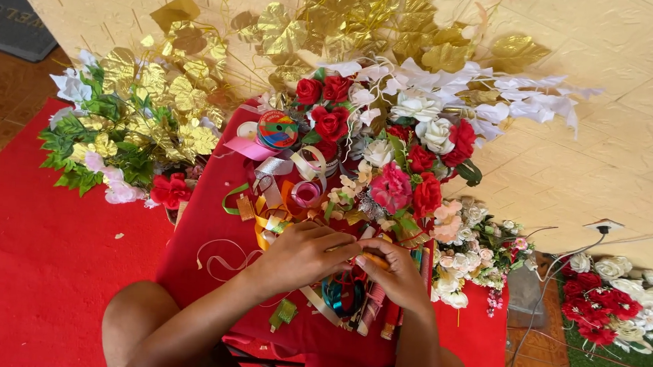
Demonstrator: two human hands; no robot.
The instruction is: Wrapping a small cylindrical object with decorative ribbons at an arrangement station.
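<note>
At the near edge of the red-draped counter (214, 230), the left hand (301, 254) and right hand (399, 278) meet fingertip to fingertip, both pinching a thin orange strip (373, 260), seemingly ribbon, just above a teal ribbon coil (340, 294). Loose ribbons and a multicoloured ribbon spool (277, 128) lie toward the far edge, beside a bouquet of red and white artificial roses (409, 147) backed by gold leaves (348, 23)
</note>
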